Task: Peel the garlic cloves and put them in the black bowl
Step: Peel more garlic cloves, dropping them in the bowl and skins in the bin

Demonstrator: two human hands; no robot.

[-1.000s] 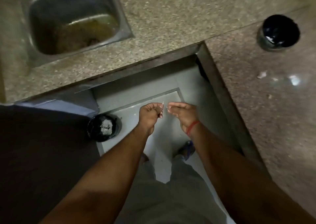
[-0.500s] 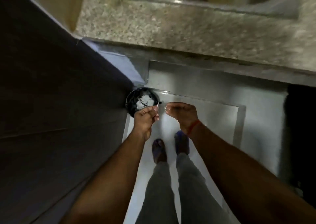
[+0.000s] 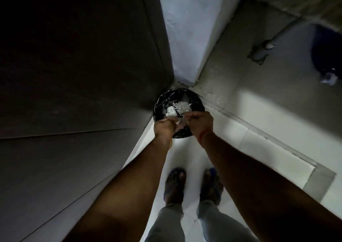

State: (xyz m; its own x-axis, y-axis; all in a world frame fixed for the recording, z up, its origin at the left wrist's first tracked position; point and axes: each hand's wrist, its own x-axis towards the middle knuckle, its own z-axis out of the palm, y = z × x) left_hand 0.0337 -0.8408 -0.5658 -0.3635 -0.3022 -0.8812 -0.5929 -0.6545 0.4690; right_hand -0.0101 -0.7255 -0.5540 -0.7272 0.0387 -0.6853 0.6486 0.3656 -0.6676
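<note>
While both hands hovered just above the lined bin [image 3: 192, 98], the left hand [image 3: 165, 126] and right hand [image 3: 199, 122] each pinching at a pale garlic clove [image 3: 178, 123] between them, loosened skin or the clove itself risked dropping into the bin.

Black lined bin [image 3: 162, 101] on pale floor [image 3: 240, 149] in corner, white scraps [image 3: 178, 108] inside; blue sandals [image 3: 174, 184].

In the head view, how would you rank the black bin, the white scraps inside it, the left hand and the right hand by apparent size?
1. Black bin: largest.
2. Left hand and right hand: look alike, so unranked; both are nearer the camera than the bin.
3. White scraps: smallest.
</note>
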